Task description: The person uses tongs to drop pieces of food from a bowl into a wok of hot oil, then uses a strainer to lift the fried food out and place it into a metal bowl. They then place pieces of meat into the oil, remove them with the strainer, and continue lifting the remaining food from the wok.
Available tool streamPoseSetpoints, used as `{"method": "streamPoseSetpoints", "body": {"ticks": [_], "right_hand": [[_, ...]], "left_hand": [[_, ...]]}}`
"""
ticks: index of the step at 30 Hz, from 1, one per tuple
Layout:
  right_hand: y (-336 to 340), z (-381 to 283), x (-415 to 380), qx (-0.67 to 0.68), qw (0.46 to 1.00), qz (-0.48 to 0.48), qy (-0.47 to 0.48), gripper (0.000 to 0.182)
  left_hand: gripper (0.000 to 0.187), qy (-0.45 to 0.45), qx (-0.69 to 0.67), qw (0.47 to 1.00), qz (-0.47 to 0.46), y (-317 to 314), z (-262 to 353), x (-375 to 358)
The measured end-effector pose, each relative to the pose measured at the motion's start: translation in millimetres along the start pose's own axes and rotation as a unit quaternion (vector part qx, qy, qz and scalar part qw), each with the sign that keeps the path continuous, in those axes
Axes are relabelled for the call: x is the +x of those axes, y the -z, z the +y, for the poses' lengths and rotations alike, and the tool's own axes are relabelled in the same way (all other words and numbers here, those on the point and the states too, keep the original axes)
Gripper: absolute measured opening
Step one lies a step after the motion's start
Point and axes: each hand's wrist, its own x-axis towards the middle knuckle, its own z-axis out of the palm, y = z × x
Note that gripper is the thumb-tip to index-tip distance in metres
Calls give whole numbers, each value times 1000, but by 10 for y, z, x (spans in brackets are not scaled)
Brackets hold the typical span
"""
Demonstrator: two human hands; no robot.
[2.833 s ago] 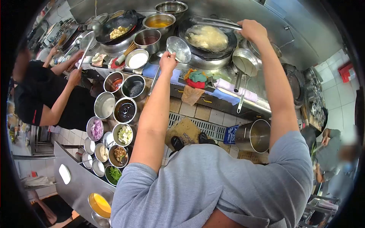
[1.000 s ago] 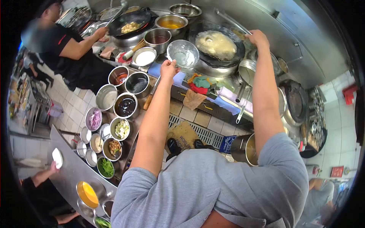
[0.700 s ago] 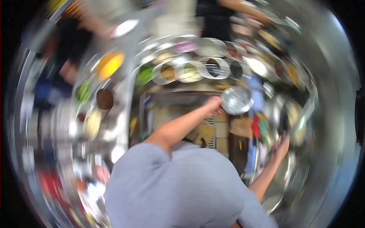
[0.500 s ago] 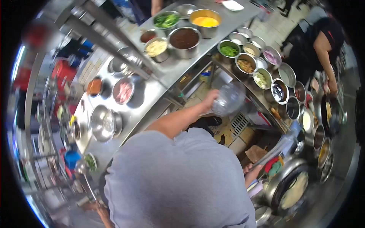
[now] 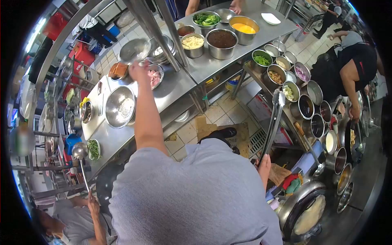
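My left hand (image 5: 139,70), slightly blurred, reaches over the left counter and grips the lower edge of a tilted metal bowl (image 5: 134,50). That bowl has pale bits inside. Beside the hand is a bowl of pink raw meat (image 5: 155,77), partly hidden by it, and a container with orange-brown blocks (image 5: 118,71). My right hand (image 5: 264,164) is closed around the handle end of long metal tongs (image 5: 272,124), which point up and away over the floor. A large pan with a pale flat food (image 5: 311,215) lies near that hand.
A perforated steel bowl (image 5: 120,107) stands on the counter (image 5: 175,87). Pots of sauce (image 5: 221,38), yellow liquid (image 5: 244,28) and greens (image 5: 206,18) stand farther back. Several ingredient pots line the right shelf. Co-workers are at right (image 5: 353,73), lower left holding a ladle (image 5: 83,218), and behind the counter.
My left hand has swung from the middle gap to the left counter with the bowl. The tongs in my right hand now point farther upward. The view has shifted.
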Motion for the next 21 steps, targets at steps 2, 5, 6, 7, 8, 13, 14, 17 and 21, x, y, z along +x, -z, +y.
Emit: {"method": "streamPoseSetpoints", "body": {"ticks": [2,5,6,7,8,13,14,17,21], "right_hand": [[31,-25,-28,1,999,46,-10,27],[126,-99,-89,58,997,56,-11,25],[195,-65,-81,60,995,81,7,23],[329,18,-56,4,994,99,54,25],[422,41,-11,-87,975,110,175,30],[841,-719,-601,-281,879,299,243,41],[882,-791,-774,-306,859,365,188,40],[1004,-855,-1240,-291,814,502,35,39],[1181,-377,-2373,-140,643,753,13,35]], "left_hand": [[34,186,-173,966,-48,-417,-8,-288],[27,205,-105,965,-128,-810,-225,-1303],[25,302,-52,927,-217,-870,-182,-1686],[22,336,-41,898,-281,-995,-526,-2021],[19,351,-62,879,-316,-1128,-571,-2453],[26,353,1,508,-786,-1372,-2153,-3603],[25,319,94,437,-836,-1504,-2262,-3611],[22,223,247,276,-902,-1855,-2446,-3835],[19,155,284,223,-919,-2603,-2161,-4107]]}}
